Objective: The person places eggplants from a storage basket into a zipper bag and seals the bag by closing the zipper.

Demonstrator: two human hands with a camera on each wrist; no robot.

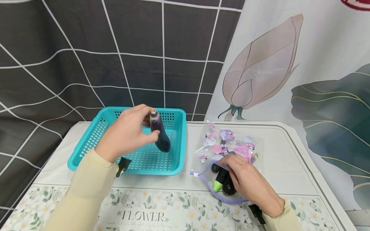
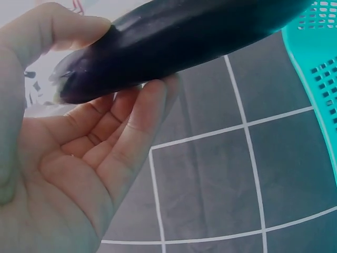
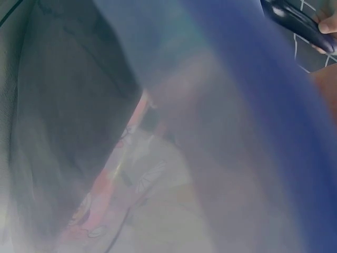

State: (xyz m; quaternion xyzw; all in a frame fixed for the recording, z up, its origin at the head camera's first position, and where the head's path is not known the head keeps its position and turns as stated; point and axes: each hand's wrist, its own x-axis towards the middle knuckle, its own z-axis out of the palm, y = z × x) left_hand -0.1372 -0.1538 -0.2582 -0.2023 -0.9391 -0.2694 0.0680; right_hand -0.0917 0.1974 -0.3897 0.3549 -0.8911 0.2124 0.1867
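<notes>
In the head view my left hand (image 1: 130,128) holds a dark purple eggplant (image 1: 160,133) near its stem end, above the teal basket (image 1: 184,144). The left wrist view shows the thumb on one side of the eggplant (image 2: 174,45) and the fingers on the other. My right hand (image 1: 248,179) grips the upper edge of a clear printed zip bag (image 1: 228,141) at its mouth. Dark, shiny items (image 1: 228,186) lie inside the bag, one with a bright green end (image 1: 217,186). My right fingertips are partly hidden. Blurred bag film (image 3: 237,158) fills most of the right wrist view.
The bag lies right of the basket on a white table (image 1: 277,141) with a floral cloth (image 1: 162,205) along the front. A dark grid-patterned curtain (image 1: 138,41) and a white printed curtain (image 1: 323,38) hang behind. The bag's purple zip (image 1: 208,184) has a slider (image 1: 194,173).
</notes>
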